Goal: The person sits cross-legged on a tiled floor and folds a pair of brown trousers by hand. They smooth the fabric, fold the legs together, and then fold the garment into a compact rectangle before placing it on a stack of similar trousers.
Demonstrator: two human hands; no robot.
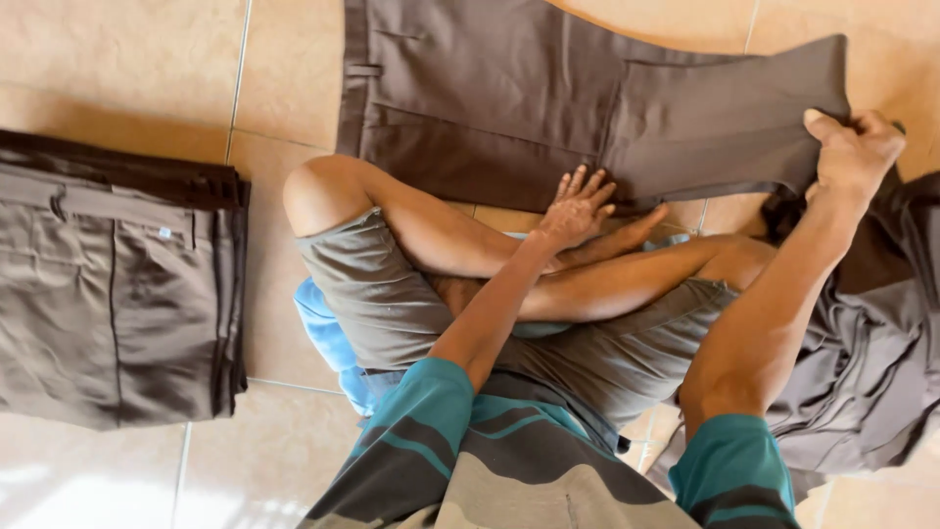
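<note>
Head view: brown trousers (pixel 509 98), smooth woven cloth, lie flat on the tiled floor (pixel 127 59); left hand (pixel 578 208) presses open-fingered, right hand (pixel 854 149) pinches the leg hem.

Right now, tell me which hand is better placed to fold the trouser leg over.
Probably the right hand: it already pinches the leg end of the brown trousers, while the left hand lies flat, pinning the middle.

Tile floor (pixel 117 69) w/ trousers (pixel 509 98), folded stack (pixel 108 294)

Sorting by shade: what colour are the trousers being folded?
Dark brown trousers, clearest in the head view.
</note>
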